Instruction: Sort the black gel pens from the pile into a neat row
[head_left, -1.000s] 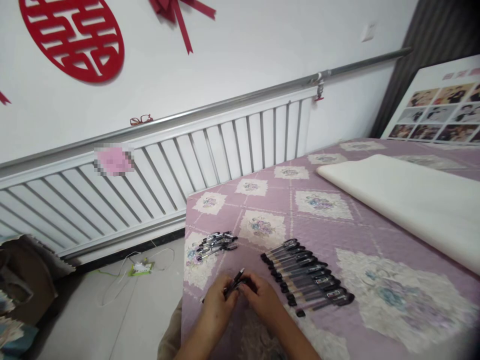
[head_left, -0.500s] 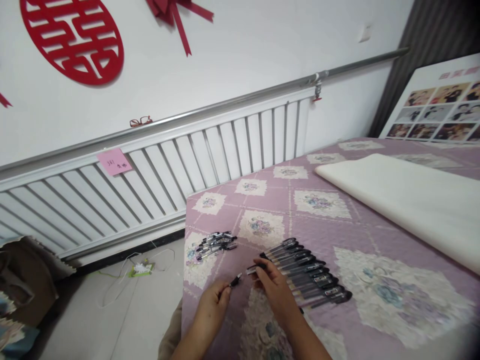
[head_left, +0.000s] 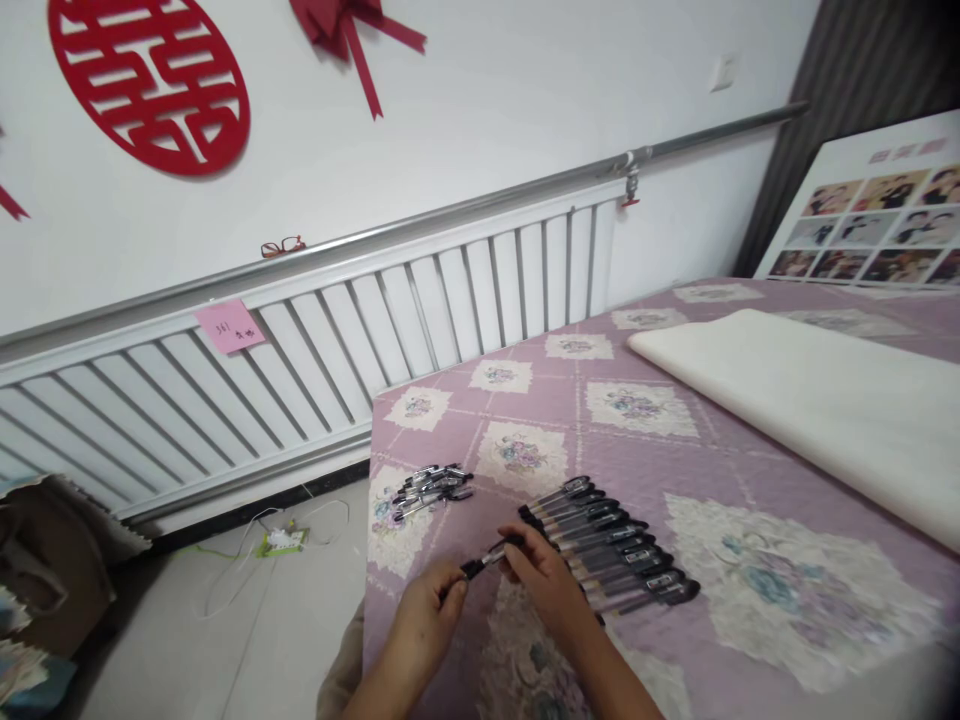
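My left hand (head_left: 429,610) pinches a small black pen cap (head_left: 472,568) near the front of the purple bedspread (head_left: 675,470). My right hand (head_left: 546,582) grips a black gel pen (head_left: 501,550) whose tip points at that cap; the two almost touch. Just right of my right hand lies a neat row of several black gel pens (head_left: 615,550), side by side. A small pile of loose pen caps (head_left: 431,487) sits farther off to the left near the bed's edge.
A folded white sheet (head_left: 810,410) lies across the right of the bed. A white slatted radiator cover (head_left: 315,350) runs along the wall, with red glasses (head_left: 282,246) on its ledge. A photo board (head_left: 870,215) leans at the far right. Cables (head_left: 277,535) lie on the floor.
One second ago both hands were together on the pen. They pulled apart with cap and pen separate, and now the pen and cap have come close again.
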